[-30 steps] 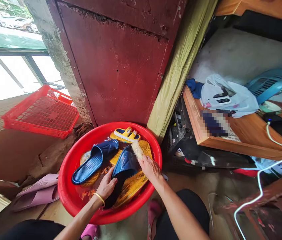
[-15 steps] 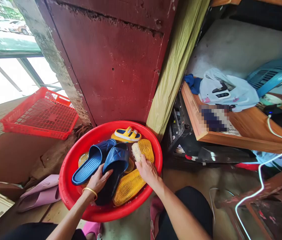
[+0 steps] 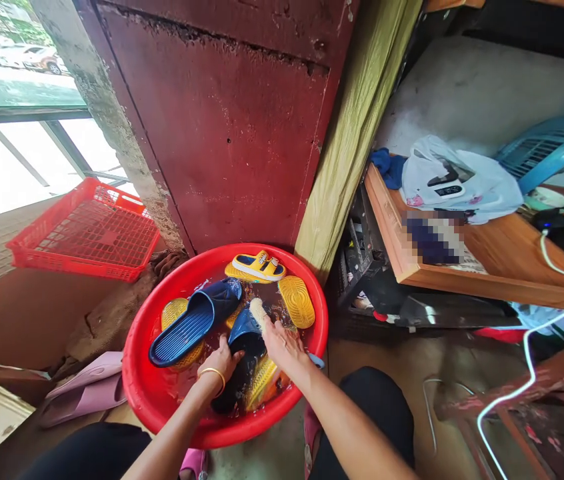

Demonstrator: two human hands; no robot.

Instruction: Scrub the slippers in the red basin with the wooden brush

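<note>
A red basin [image 3: 135, 393] of murky water stands between my knees, filled with several slippers. My left hand [image 3: 219, 367] is closed on a dark blue slipper [image 3: 245, 328], which lies partly under water. My right hand [image 3: 285, 343] grips a scrubbing brush; its pale bristles [image 3: 258, 312] rest at the upper strap of that slipper, and the grip is mostly hidden by the hand. Left of it lies another blue slipper [image 3: 187, 327], ribbed insole up. A yellow slipper sole [image 3: 297, 302] floats at the right, and a yellow sandal [image 3: 259, 265] sits at the back.
A red plastic basket [image 3: 87, 230] rests at the left by the window. Pink slippers [image 3: 87, 390] lie on the floor beside the basin. Behind it stands a dark red door [image 3: 222, 133]. At the right are a wooden table [image 3: 512, 257] and a white cable [image 3: 527, 360].
The brush has moved left and down from beside the yellow sole onto the held blue slipper. That slipper has sunk lower with my left hand, and the water is now splashing.
</note>
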